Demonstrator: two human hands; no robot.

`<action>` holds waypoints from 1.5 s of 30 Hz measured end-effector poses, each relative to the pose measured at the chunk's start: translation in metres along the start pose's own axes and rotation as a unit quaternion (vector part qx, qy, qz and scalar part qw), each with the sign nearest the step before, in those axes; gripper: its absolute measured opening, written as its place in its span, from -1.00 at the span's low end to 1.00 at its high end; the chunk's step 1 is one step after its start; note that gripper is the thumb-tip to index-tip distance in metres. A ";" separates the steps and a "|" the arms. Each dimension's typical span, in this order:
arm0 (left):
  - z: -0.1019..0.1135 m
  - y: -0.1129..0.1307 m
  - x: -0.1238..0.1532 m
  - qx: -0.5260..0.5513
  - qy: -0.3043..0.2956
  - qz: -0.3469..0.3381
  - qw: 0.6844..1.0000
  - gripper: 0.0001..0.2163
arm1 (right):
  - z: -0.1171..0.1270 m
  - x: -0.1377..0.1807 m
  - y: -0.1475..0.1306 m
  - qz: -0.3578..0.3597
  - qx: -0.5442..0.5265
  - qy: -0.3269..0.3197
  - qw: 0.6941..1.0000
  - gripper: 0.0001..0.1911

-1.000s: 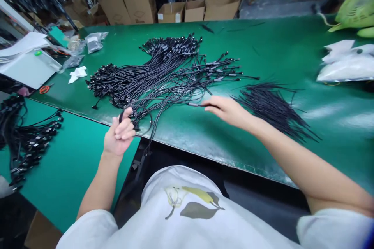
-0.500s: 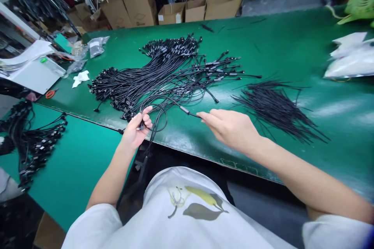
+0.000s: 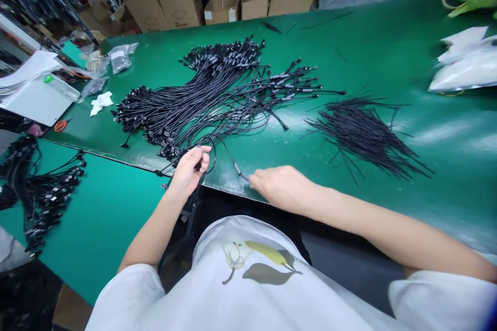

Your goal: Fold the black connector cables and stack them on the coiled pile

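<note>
A big heap of black cables with connectors (image 3: 209, 95) lies spread on the green table (image 3: 380, 51). My left hand (image 3: 189, 169) is at the table's near edge, fingers closed on a loop of one black cable (image 3: 225, 152) pulled from the heap. My right hand (image 3: 281, 186) pinches the other end of that cable near the table's front edge, just past its small inline connector. A pile of thin black ties (image 3: 361, 132) lies to the right of my right hand.
A second green table (image 3: 97, 217) at lower left carries another bundle of cables (image 3: 34, 186). White bags (image 3: 466, 62) lie far right. Orange scissors (image 3: 60, 124), a grey box (image 3: 39, 98) and plastic bags (image 3: 120, 57) sit at left. Cardboard boxes (image 3: 233, 2) line the back.
My right hand has drawn the cable end back from the middle of the table towards the near edge. My left hand has shifted right and up, still holding the loop.
</note>
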State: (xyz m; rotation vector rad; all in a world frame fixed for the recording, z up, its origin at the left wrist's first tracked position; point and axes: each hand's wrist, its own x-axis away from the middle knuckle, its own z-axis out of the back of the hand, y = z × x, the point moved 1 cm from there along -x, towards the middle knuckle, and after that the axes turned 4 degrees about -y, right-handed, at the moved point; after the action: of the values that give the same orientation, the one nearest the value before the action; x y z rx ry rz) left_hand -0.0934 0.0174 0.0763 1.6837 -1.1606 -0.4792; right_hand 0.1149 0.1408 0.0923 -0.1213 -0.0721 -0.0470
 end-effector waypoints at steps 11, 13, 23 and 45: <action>-0.027 -0.023 0.027 -0.188 -0.165 0.002 0.968 -0.73 | 0.000 -0.033 0.009 0.000 -0.413 0.189 0.891 -0.73; -0.029 -0.023 0.025 -0.064 -0.150 0.005 0.987 -0.73 | -0.020 -0.043 0.012 -0.027 -0.539 0.228 0.811 -0.61; -0.044 -0.058 0.029 0.049 -0.033 0.077 0.995 -0.66 | -0.052 -0.048 -0.012 -0.143 -0.876 0.223 0.402 -0.59; -0.033 -0.093 0.052 -0.228 -0.227 0.127 0.938 -0.67 | -0.050 -0.036 -0.048 -0.111 -0.800 0.324 0.493 -0.48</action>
State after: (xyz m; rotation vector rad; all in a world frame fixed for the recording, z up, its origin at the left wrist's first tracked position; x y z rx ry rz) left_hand -0.0006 -0.0070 0.0190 1.0294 -1.4404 -0.9259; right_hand 0.0803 0.0889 0.0462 -2.0143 0.7844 -0.4208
